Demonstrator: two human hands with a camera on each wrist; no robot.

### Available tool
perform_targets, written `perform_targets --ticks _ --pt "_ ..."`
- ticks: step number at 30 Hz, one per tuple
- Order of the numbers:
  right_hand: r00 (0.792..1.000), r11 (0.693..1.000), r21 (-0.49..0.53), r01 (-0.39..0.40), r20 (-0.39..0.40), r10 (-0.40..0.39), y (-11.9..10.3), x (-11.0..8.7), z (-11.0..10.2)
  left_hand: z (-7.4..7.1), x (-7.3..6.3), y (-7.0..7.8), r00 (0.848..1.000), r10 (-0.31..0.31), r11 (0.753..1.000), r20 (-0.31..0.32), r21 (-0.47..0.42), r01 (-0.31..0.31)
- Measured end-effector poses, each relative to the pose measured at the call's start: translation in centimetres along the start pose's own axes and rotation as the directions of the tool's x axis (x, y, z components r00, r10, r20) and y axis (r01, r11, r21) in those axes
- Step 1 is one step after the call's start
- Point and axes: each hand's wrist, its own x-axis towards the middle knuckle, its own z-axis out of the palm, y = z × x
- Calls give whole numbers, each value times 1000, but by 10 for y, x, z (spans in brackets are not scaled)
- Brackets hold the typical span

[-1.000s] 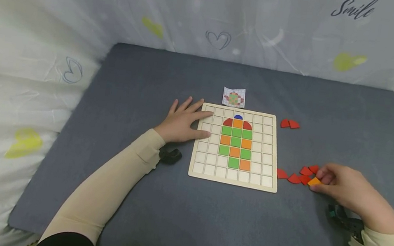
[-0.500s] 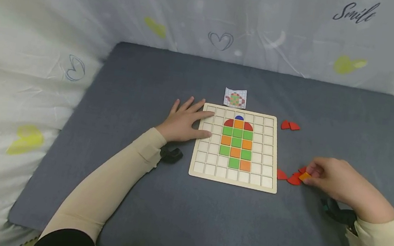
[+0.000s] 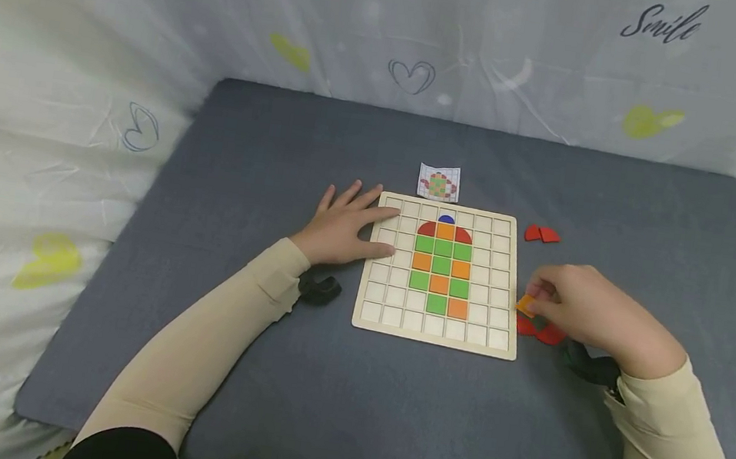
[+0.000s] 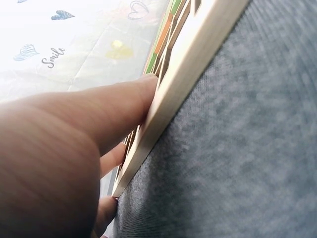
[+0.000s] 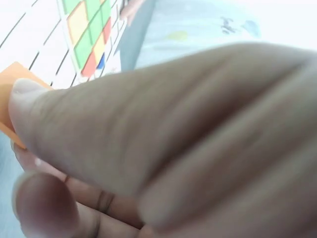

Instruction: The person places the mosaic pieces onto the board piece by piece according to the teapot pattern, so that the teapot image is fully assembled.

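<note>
A pale wooden grid board (image 3: 374, 313) lies on the table, with green, orange, red and blue tiles set in its middle columns. My left hand (image 3: 337, 235) rests on the board's left edge, fingers spread; in the left wrist view the thumb (image 4: 119, 101) presses on the wooden rim. Between thumb and fingers my right hand (image 3: 581, 308) pinches an orange square tile (image 3: 525, 305), close to the board's right edge. The right wrist view shows the same orange tile (image 5: 11, 91) under the thumb. Red quarter-round tiles (image 3: 550, 334) lie beneath the right hand, partly hidden by it.
Behind the board lies a small printed pattern card (image 3: 439, 183). Two red tiles (image 3: 542, 234) sit right of the board's upper corner. Grey cloth (image 3: 345, 405) covers the table, and a white printed curtain (image 3: 367, 20) hangs along the back and left.
My right hand has moved left with the orange tile, from beyond the red tiles to the board's right edge. The left hand has stayed in place on the board.
</note>
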Motion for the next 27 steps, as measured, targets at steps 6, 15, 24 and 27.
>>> perform_targets --ticks 6,15,24,27 --pt "999 999 -15 33 1 -33 -18 19 1 -2 0 0 1000 4 1000 -7 -4 -4" --pt "989 990 14 140 44 -141 -39 47 13 0 0 -1 1000 -10 1000 4 4 10" --pt "963 962 43 269 8 -269 -62 69 27 -1 0 1 1000 -15 1000 5 1 15" --pt "952 950 86 301 24 -304 -69 73 31 -2 0 1 1000 -15 1000 8 3 15"
